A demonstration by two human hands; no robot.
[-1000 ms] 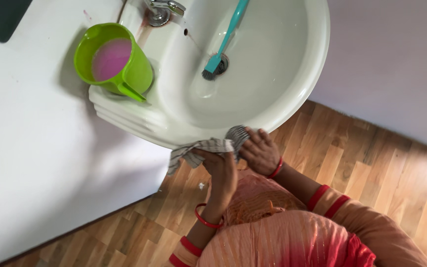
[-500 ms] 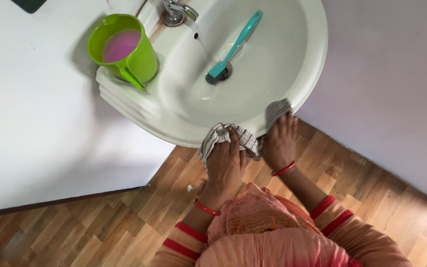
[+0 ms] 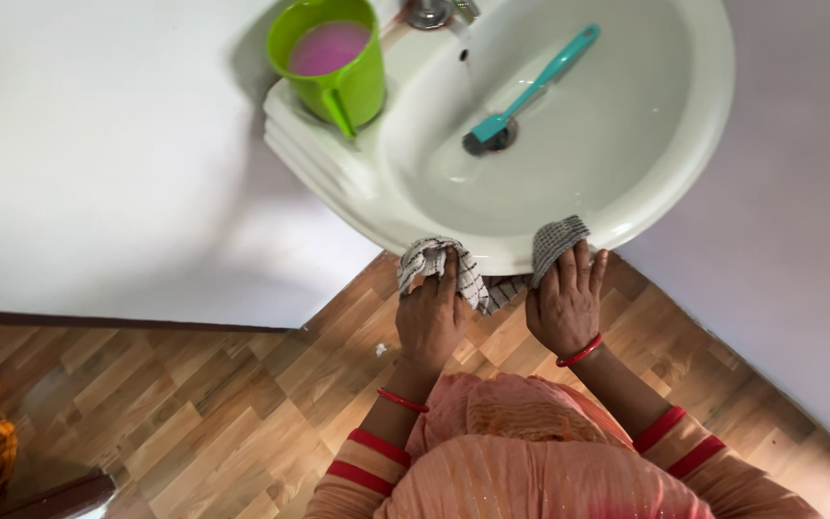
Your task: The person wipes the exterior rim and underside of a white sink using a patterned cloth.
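Both hands, left hand (image 3: 431,315) and right hand (image 3: 565,300), press a checked cloth (image 3: 477,274) flat-fingered against the white sink's (image 3: 684,173) front rim.

Glossy white ceramic sink (image 3: 684,183), woven checked cloth (image 3: 473,274) (matt), shiny green plastic jug (image 3: 362,86), wood-grain floor (image 3: 204,413)

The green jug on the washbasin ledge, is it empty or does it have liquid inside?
It has liquid: the upright green jug shows a pink surface inside, a little below its rim.
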